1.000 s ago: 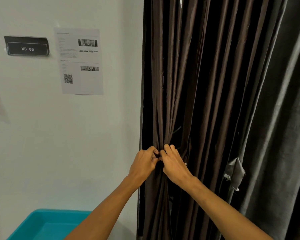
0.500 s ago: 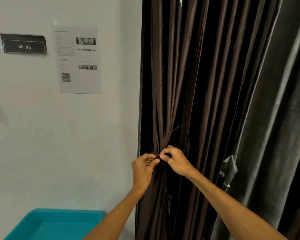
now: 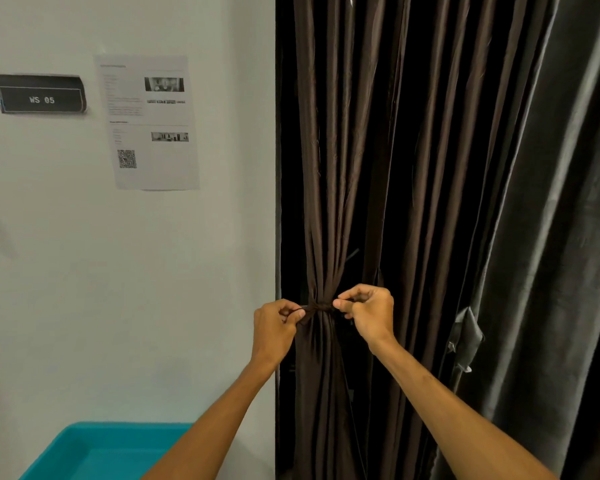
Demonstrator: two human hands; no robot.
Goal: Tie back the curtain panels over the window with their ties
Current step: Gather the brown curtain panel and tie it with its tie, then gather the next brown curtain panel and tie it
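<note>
Two hands work one cord. Nearest the camera, below the left hand [image 3: 274,327], sits the corner of a teal bin [image 3: 101,452]. The left hand pinches one end of the dark tie [image 3: 317,308] between its thumb and curled fingers. The right hand [image 3: 369,313], level with it across the gathered cloth, pinches the other end the same way.

Between the hands the tie wraps round the brown curtain panel [image 3: 326,168], cinching a narrow bunch of folds into a waist. A knot seems to sit there, but dark on dark I cannot tell how it is formed. The folds beyond the right hand hang loose, so the bundle may end up only partial. An uneven pull could drag the knot sideways or let it slide down the smooth cloth. A thin end escaping a pinch would slacken the cinch.

Further right of the right hand a grey curtain panel [image 3: 551,237] hangs free. Left of the left hand, on the wall, are a paper sheet [image 3: 153,123] and a sign [image 3: 40,95].
</note>
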